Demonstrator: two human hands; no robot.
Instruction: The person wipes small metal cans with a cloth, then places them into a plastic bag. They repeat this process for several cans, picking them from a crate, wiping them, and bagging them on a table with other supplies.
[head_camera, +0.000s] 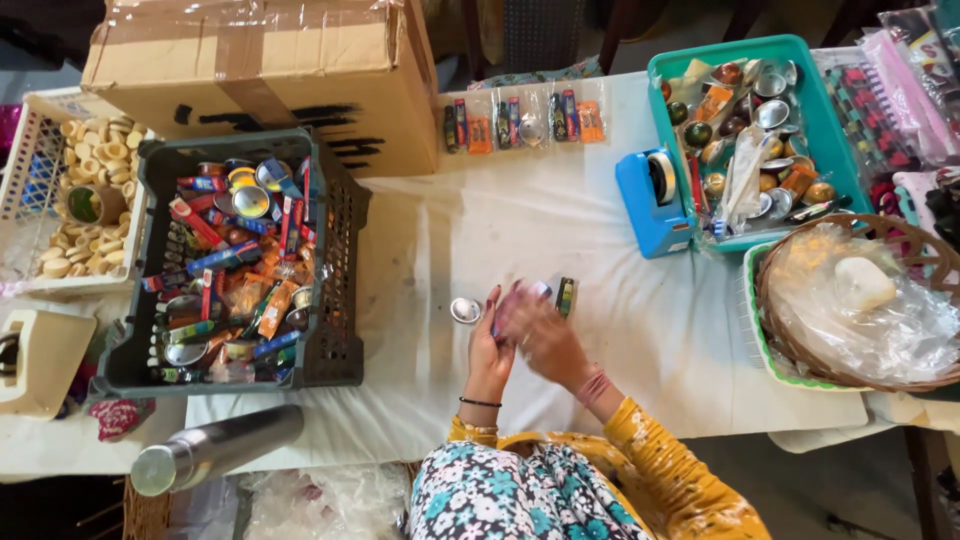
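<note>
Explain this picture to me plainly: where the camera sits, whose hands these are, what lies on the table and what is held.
The single view comes from a camera worn on a person's head, looking down. The left hand and right hand are that person's own, close together over a white cloth; the right one is blurred. They seem to hold a small packet, too blurred to identify. Beside them lie a small round metal piece and a small dark item. Left stands a dark crate of small packets and tins, right a teal tray, a blue tape dispenser and a wicker basket.
</note>
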